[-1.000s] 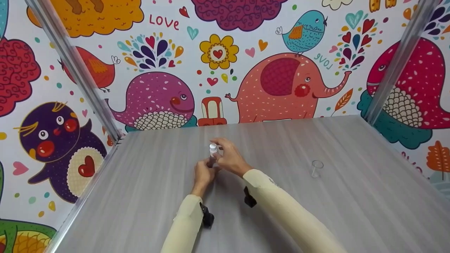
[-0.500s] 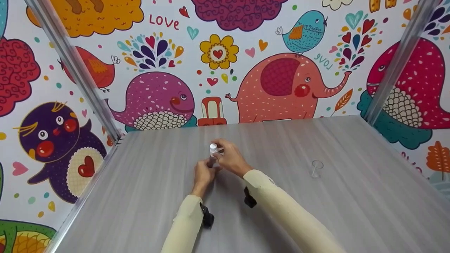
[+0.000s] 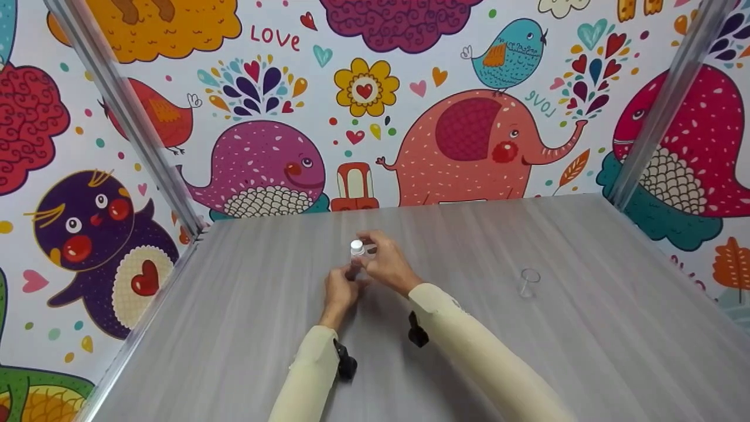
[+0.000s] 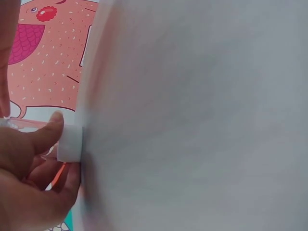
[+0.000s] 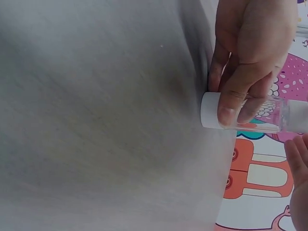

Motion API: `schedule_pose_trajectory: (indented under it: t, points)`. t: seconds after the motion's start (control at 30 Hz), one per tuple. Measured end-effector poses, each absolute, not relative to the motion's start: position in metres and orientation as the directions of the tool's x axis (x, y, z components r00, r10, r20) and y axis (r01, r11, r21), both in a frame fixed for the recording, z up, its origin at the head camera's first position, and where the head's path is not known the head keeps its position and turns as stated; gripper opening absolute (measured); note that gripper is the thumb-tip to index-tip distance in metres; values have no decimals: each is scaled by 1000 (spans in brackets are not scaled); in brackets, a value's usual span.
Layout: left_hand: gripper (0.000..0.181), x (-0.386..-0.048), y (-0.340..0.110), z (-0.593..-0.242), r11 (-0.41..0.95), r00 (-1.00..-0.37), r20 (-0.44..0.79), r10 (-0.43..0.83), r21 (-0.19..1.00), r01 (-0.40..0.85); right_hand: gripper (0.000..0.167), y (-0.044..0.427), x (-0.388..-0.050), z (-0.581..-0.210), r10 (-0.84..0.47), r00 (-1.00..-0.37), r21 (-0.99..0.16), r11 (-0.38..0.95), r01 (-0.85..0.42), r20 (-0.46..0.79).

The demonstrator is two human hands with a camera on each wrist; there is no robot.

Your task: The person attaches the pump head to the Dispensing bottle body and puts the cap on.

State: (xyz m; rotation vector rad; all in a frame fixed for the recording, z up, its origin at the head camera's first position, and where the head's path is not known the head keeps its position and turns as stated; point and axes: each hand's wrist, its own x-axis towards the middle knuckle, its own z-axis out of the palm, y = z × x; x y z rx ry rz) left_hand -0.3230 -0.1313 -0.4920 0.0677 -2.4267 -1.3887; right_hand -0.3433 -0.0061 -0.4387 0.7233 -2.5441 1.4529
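A small clear bottle (image 5: 269,122) with a white top (image 3: 357,246) and a white base stands near the table's back edge. Low on it, my left hand (image 3: 340,293) grips the bottle with thumb and fingers, the thumb lying on the white base (image 4: 70,144). My right hand (image 3: 388,264) is beside the upper part, its fingers nearly straight. In the right wrist view, its fingertips (image 5: 292,148) are close to the white top, which is left uncovered. Contact there is hard to make out.
A clear glass cup (image 3: 529,284) stands on the grey table (image 3: 252,281), to the right of the hands. Behind the table rises a wall (image 3: 363,35) with cartoon prints. Metal posts (image 3: 132,129) stand at the corners.
The right hand's fingers have shifted slightly at the upper part of the bottle. The bottle and left hand keep almost the same place, and the cup stays put.
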Motion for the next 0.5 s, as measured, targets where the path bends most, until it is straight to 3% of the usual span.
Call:
schedule_pose_trajectory:
  t: [0.5]
  points:
    - [17, -323, -131, -492, 539, -937, 285, -204, 831, 136, 41, -9, -344, -440, -387, -849, -758, 411, -507, 359]
